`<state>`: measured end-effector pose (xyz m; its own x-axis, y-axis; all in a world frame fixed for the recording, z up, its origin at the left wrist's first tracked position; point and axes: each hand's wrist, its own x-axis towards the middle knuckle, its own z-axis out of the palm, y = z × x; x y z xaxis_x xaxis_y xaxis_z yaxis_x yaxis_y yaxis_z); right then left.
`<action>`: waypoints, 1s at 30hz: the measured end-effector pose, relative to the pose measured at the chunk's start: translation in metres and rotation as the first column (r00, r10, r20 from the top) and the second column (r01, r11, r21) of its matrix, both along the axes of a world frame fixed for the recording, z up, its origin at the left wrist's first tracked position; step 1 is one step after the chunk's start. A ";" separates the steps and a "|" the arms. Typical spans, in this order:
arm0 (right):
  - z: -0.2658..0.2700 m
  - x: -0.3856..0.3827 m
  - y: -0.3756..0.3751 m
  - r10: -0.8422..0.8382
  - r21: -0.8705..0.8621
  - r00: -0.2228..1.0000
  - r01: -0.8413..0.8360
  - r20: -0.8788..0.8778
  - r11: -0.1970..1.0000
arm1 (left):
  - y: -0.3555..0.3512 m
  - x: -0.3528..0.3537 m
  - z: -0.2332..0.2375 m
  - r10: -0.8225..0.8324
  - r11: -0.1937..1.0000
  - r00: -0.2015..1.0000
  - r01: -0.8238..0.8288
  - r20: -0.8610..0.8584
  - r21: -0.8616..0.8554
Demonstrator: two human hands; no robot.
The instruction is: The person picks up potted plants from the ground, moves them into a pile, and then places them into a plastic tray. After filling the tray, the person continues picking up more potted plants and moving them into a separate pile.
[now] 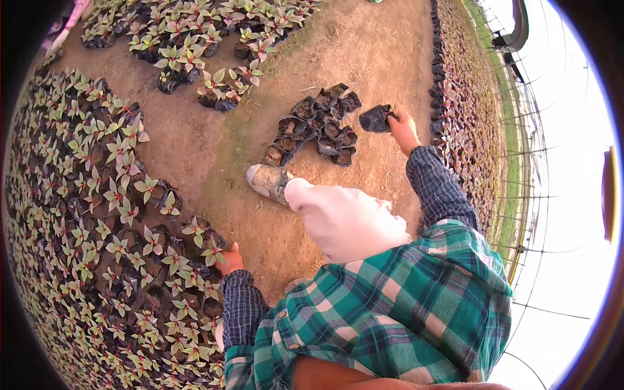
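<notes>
Head view: "What is close to the body?"

"The left hand. It is low, where the dirt path has its left edge."

"Does it hold a thing?"

"I can't tell. The thumb sticks up, and the other fingers go in by a leafy plant and are hard to see. That plant sits at the right edge of the big plant bed."

"What is a bit farther out?"

"A shoe on the path. Its side is just by the near end of a bunch of bags."

"And the right hand?"

"It is out near the path's right edge, with its fingers pinched on one black bag."

"Which way does that bag lie?"

"Sideways. Its long way seems to go across the path: one end in the fingers, one end pointing left at the bunch."

"Which hand is nearer to the bunch?"

"The right one, with a small gap between. From the left hand, the bunch is ahead and to the right, well apart."

"What is far off?"

"More plants, past the path's far left side."
</notes>
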<state>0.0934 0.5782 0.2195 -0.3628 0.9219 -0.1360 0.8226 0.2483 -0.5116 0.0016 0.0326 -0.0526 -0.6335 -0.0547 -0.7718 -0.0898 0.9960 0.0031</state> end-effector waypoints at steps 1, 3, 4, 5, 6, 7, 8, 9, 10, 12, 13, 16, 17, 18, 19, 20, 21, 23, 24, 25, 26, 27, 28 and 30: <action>0.017 0.035 -0.006 -0.044 0.026 0.999 0.044 0.021 0.999 | 0.001 -0.005 -0.001 -0.023 1.000 0.999 0.023 0.048 -0.013; 0.045 0.120 -0.003 0.015 0.233 0.993 -0.042 0.115 0.972 | 0.003 -0.012 -0.006 -0.042 0.998 0.990 0.047 0.131 -0.035; 0.057 0.167 0.006 -0.061 0.204 0.990 0.034 0.129 0.978 | 0.004 -0.010 -0.004 -0.046 0.998 0.989 0.050 0.142 -0.024; 0.094 0.185 -0.015 -0.146 0.223 0.986 0.125 0.081 0.967 | 0.003 -0.008 -0.004 -0.050 0.999 0.987 0.053 0.152 -0.014; 0.118 0.209 -0.022 -0.204 0.326 0.974 0.163 0.097 0.931 | 0.005 -0.009 0.003 -0.043 0.999 0.994 0.045 0.098 -0.018; 0.142 0.234 -0.023 -0.266 0.405 0.943 0.167 0.202 0.899 | 0.010 -0.011 0.013 -0.028 0.999 0.999 0.029 0.043 -0.014; 0.163 0.251 -0.026 -0.303 0.455 0.940 0.204 0.155 0.867 | 0.015 -0.016 0.029 -0.005 1.000 0.998 0.005 0.064 -0.005; 0.175 0.274 -0.013 -0.353 0.483 0.919 0.232 0.175 0.844 | 0.016 -0.020 0.021 -0.010 1.000 0.991 0.011 0.134 -0.007; 0.188 0.282 -0.014 -0.364 0.553 0.923 0.240 0.125 0.798 | 0.017 -0.024 0.012 -0.016 1.000 0.979 0.018 0.203 -0.008; 0.203 0.285 -0.005 -0.361 0.620 0.931 0.252 0.054 0.743 | 0.011 -0.032 -0.037 -0.187 0.982 0.941 0.191 0.282 0.017; 0.206 0.281 0.005 -0.362 0.552 0.930 0.337 -0.068 0.763 | 0.009 -0.034 -0.053 -0.316 0.948 0.919 0.313 0.237 0.050; 0.173 0.295 0.095 -0.099 0.634 0.994 0.105 -0.044 0.767 | 0.015 -0.021 -0.092 -0.307 0.951 0.950 0.308 0.052 -0.033; 0.181 0.254 0.077 -0.166 0.476 0.972 0.227 -0.167 0.850 | 0.017 -0.023 -0.072 -0.277 0.960 0.960 0.278 0.038 -0.024; 0.188 0.216 0.064 -0.266 0.304 0.924 0.346 -0.277 0.887 | 0.016 -0.020 -0.029 -0.200 0.980 0.980 0.199 0.019 0.018; 0.207 0.158 0.020 -0.366 0.144 0.841 0.451 -0.397 0.881 | 0.017 -0.018 -0.007 -0.160 0.987 0.987 0.159 0.028 0.023; 0.199 0.132 0.025 -0.314 0.108 0.846 0.394 -0.430 0.913 | 0.018 -0.017 0.013 -0.120 0.993 0.992 0.119 0.037 0.027; 0.189 0.112 0.033 -0.277 0.065 0.844 0.343 -0.460 0.937 | 0.020 -0.015 0.036 -0.079 0.997 0.996 0.078 0.044 0.030; 0.183 0.058 0.031 -0.212 -0.066 0.889 0.203 -0.407 0.977 | 0.019 -0.013 0.041 0.096 0.994 0.995 -0.095 0.017 -0.045; 0.171 0.035 0.033 -0.179 -0.032 0.915 0.180 -0.361 0.983 | 0.018 -0.014 0.042 0.123 0.992 0.991 -0.121 0.046 -0.042; 0.158 0.010 0.043 -0.141 0.002 0.941 0.148 -0.307 0.989 | 0.016 -0.011 0.041 0.125 0.990 0.990 -0.121 0.059 -0.069; 0.139 -0.013 0.059 -0.101 0.025 0.959 0.112 -0.264 0.993 | 0.016 -0.011 0.041 0.151 0.988 0.988 -0.150 0.026 -0.035; 0.116 -0.034 0.076 -0.062 0.046 0.973 0.074 -0.223 0.996 | 0.016 -0.011 0.042 0.176 0.984 0.984 -0.176 -0.009 0.000; 0.095 -0.054 0.088 -0.026 0.059 0.974 0.040 -0.223 0.997 | 0.016 -0.010 0.046 0.199 0.980 0.979 -0.199 -0.034 0.012; 0.054 -0.090 0.109 0.040 0.073 0.980 -0.026 -0.196 0.997 | -0.003 -0.008 0.002 0.201 0.979 0.980 -0.201 0.003 -0.012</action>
<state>0.0035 0.6876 0.2737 -0.4067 0.9135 0.0053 0.6977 0.3144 -0.6437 -0.0068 0.0298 -0.0511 -0.6052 -0.1894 -0.7732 -0.2884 0.9575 -0.0088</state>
